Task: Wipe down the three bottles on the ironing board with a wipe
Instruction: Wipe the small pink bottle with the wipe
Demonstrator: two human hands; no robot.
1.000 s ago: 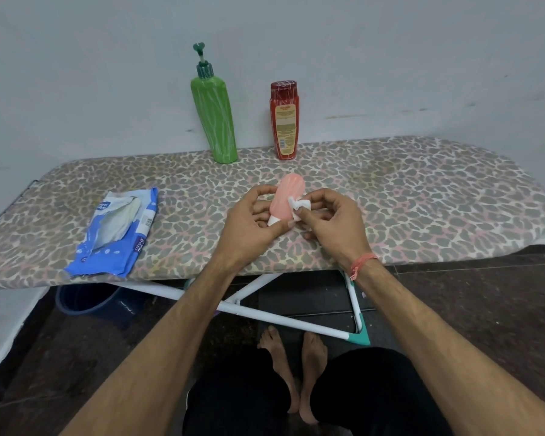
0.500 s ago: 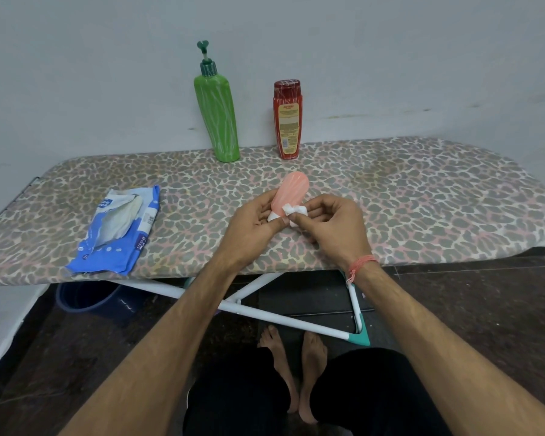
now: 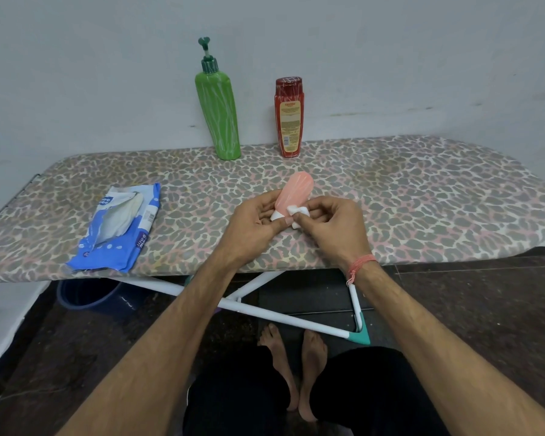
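Two bottles are stood at the far edge of the ironing board (image 3: 422,196), the pump bottle (image 3: 219,114) left of the capped bottle (image 3: 289,118). A third bottle (image 3: 293,193) is held above the board's middle, between both hands. A wipes packet (image 3: 120,228) is laid near the left end, towards the near edge.

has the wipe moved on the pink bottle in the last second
Yes. The wipe in the right hand slid toward the pink bottle's white cap end, nearer the ironing board's front edge.
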